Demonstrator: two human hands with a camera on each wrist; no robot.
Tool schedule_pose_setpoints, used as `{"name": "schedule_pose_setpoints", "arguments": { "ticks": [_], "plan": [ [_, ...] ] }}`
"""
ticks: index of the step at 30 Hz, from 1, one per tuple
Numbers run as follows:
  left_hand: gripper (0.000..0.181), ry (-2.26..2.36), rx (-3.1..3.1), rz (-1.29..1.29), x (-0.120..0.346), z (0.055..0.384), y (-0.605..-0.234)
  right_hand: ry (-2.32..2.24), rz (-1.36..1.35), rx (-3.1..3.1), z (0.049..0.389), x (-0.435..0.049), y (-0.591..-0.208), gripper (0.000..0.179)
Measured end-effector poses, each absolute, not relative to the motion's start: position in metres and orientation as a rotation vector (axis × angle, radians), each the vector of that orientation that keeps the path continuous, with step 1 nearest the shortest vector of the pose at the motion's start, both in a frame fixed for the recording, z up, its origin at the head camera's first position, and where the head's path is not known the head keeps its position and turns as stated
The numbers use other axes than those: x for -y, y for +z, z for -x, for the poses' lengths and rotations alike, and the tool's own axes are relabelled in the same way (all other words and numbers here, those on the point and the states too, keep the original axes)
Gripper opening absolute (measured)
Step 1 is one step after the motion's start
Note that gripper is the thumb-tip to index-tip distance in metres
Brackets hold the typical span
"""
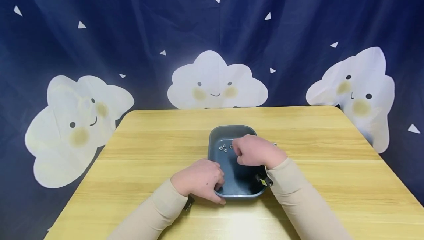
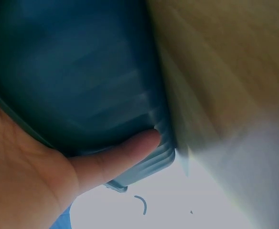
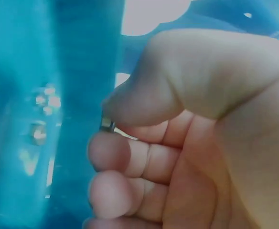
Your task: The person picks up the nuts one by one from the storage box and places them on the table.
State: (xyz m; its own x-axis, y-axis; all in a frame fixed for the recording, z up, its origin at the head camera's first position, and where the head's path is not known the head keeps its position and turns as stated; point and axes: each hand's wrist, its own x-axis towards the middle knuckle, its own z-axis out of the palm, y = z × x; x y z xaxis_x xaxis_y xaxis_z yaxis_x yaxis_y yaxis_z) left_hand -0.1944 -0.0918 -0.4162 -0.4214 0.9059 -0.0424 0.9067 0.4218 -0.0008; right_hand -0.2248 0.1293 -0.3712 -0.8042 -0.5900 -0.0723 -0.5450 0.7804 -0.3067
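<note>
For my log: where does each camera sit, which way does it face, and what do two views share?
Head: worn on the head, facing forward and down at the table, bin and curtain; both sleeved forearms and both hands show, left hand and right hand.
Left wrist: on that wrist, facing the bin's wall close up; palm and thumb show.
Right wrist: on that wrist, facing the fingertips pinching a small metal part.
Shared: the head and right wrist views both show loose metal pieces inside the bin.
</note>
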Motion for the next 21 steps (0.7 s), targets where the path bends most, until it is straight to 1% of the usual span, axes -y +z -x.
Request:
{"name": "schedule_pose_setpoints", "arguments": {
  "ticks": [4, 9, 21],
  "plan": [
    [0.051, -0.035, -2.623, -1.665, 0.092, 0.195, -0.417, -0.493, 0.925, -2.82, 0.223, -0.139, -0.36, 0.02],
    [0.051, -0.02, -2.62, -1.667, 0.093, 0.196, -0.417, -0.507, 0.892, -2.84, 0.224, -0.151, -0.351, 0.016],
    [0.05, -0.043, -2.624, -1.656, 0.092, 0.195, -0.417, -0.559, 0.815, -2.908, 0.237, -0.184, -0.353, 0.015]
  ]
}}
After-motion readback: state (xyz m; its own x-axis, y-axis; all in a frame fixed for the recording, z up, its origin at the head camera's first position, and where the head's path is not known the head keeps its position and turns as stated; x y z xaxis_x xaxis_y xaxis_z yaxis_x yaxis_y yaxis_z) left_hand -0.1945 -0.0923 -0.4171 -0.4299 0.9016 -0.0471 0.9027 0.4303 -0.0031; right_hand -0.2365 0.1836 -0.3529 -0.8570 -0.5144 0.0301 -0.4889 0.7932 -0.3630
